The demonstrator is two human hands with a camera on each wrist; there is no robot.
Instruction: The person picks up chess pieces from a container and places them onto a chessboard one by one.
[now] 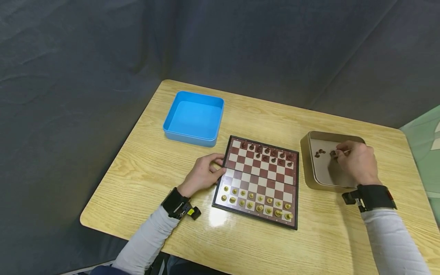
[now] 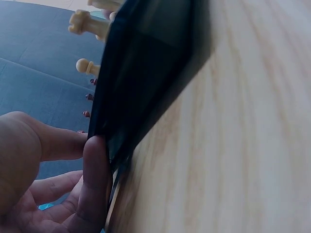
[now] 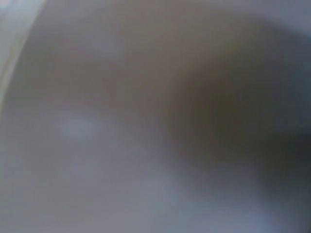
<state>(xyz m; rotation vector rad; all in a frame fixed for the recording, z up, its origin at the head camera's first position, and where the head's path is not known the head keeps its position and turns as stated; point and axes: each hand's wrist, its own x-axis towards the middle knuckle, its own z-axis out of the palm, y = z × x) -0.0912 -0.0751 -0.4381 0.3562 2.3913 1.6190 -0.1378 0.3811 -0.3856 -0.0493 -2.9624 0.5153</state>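
Observation:
A chessboard (image 1: 256,179) lies on the table with light chess pieces (image 1: 259,208) in two rows along its near side. Dark chess pieces (image 1: 274,152) stand at its far side. My left hand (image 1: 203,172) grips the board's left edge; in the left wrist view its thumb lies over the board (image 2: 141,63) and the fingers reach beneath. Over at the right, my right hand (image 1: 359,162) is inside a metal tin (image 1: 309,168), thumb and forefinger pinching a dark chess piece (image 1: 332,153). Loose dark pieces (image 1: 319,152) lie beside it. Blur fills the right wrist view.
A blue square box (image 1: 194,118) stands at the back left of the wooden table (image 1: 137,172), with nothing seen inside. Dark cloth (image 1: 240,49) hangs behind the table's far edge. A light green surface (image 1: 424,152) shows at the far right.

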